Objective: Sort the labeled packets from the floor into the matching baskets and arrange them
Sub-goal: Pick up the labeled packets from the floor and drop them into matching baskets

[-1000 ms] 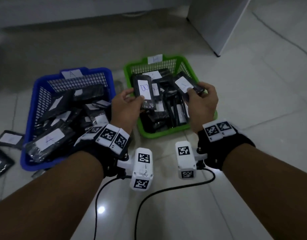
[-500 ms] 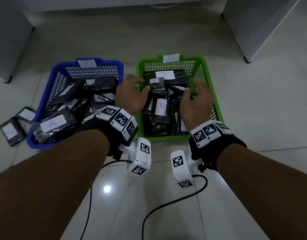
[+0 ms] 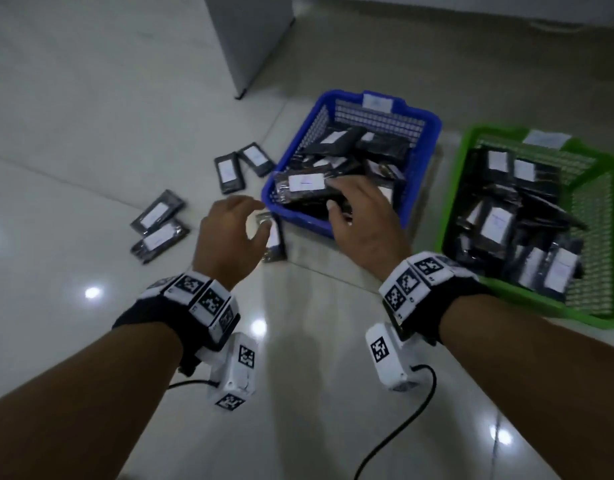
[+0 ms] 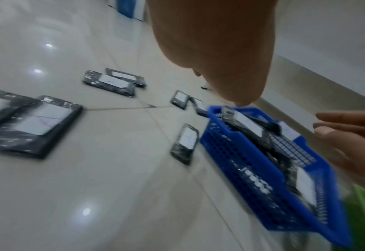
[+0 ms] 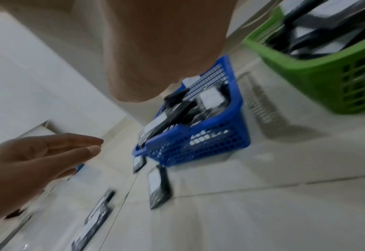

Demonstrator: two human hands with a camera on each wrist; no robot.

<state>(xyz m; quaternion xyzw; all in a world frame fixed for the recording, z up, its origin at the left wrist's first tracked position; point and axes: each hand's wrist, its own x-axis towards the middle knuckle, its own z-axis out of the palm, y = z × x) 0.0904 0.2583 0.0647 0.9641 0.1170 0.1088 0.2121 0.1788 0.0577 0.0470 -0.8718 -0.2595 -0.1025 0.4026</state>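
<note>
A blue basket and a green basket stand side by side on the tiled floor, both full of black packets with white labels. My left hand hovers empty, fingers loosely bent, just above a loose packet lying against the blue basket's near left corner. My right hand is spread over the blue basket's front edge and holds nothing. The left wrist view shows that packet beside the blue basket. It also appears in the right wrist view as a packet below the blue basket.
Several more packets lie on the floor left of the blue basket: two near its far corner and two further left. A white cabinet stands behind. Wrist camera cables trail over the floor near me.
Both hands let go of the packets in the green basket and swung left. They now hang empty by the blue basket and the floor packets. The head view turned left too.
</note>
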